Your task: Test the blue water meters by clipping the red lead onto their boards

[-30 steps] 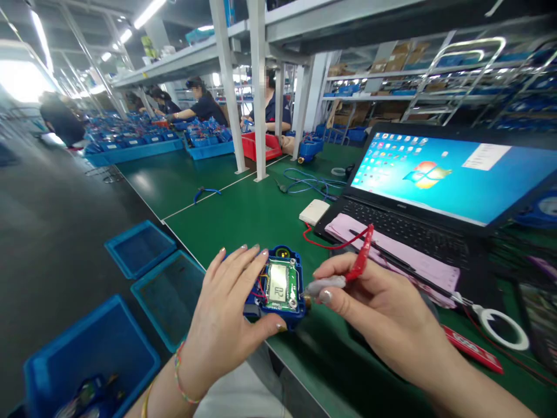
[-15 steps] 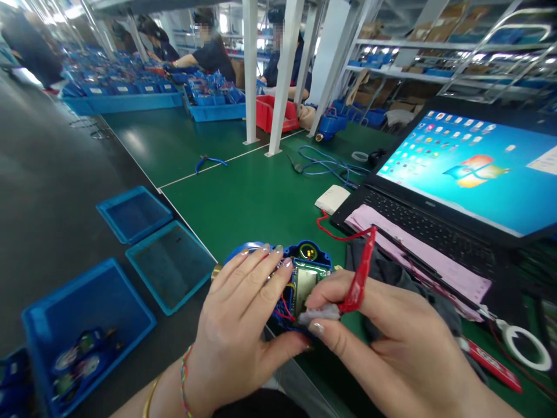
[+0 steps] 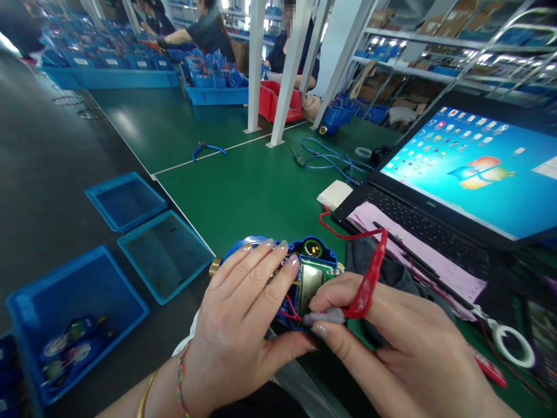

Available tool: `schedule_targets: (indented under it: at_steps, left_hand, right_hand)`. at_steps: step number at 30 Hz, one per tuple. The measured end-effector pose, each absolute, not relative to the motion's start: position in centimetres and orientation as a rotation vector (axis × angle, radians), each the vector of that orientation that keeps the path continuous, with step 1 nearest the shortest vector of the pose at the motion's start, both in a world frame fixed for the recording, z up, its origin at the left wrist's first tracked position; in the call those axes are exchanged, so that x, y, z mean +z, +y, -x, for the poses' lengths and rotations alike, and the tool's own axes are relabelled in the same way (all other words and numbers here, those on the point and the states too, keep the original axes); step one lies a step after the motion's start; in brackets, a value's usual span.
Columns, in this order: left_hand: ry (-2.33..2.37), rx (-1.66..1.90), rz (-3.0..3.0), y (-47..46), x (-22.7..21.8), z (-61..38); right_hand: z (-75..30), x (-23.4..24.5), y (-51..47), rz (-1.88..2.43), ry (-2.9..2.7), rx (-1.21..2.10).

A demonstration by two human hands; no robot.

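Observation:
Under my hands sits a blue water meter (image 3: pixel 329 255), its lid off, a green circuit board with a grey display (image 3: pixel 311 285) showing. A brass threaded fitting (image 3: pixel 214 267) sticks out on its left. My left hand (image 3: pixel 250 302) lies over the left part with fingers stretched across it and the thumb on the near side, gripping it. Between thumb and fingertips, my right hand (image 3: pixel 387 342) pinches a grey wrapped probe (image 3: pixel 324 316) with a red-taped lead (image 3: pixel 372 278). The probe's tip is at the board's near edge, beside thin red wires; its exact contact is hidden.
A laptop (image 3: pixel 470 168) stands at right with pink paper (image 3: pixel 374 217) on it. Blue bins (image 3: pixel 78 325) are on the left, one holding meters. Blue-handled pliers (image 3: pixel 209 148), a blue cable (image 3: pixel 331 157) and white posts (image 3: pixel 256 69) stand beyond. Co-workers (image 3: pixel 209 35) are at the back.
The view has tilted slightly, so the bench and bins appear shifted. Both hands keep their hold on the meter and the probe, with hardly any movement.

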State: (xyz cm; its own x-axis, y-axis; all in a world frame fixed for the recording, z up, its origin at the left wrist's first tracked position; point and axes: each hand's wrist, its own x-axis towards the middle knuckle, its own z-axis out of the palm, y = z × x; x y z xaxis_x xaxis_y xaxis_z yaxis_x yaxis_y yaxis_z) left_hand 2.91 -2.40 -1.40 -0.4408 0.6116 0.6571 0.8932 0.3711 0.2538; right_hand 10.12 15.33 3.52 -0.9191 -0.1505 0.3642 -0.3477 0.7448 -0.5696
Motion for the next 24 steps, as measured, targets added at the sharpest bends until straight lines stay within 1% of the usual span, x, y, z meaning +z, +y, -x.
schedule_targets:
  at_steps: [12,20,24]
  left_hand:
    - [-2.173,-0.817,1.295,-2.47,-1.41,-3.0]
    - [-2.194,-0.82,1.296,-2.45,-1.42,-2.99]
    - [-2.202,-0.825,1.279,-2.53,-1.25,-3.02]
  right_hand:
    - [-9.77,3.7,14.81,-0.448,-2.585,0.864]
    - [-9.94,2.94,14.52,-0.509,-2.548,0.736]
    - [-9.65,3.03,14.71,-0.501,-2.545,0.762]
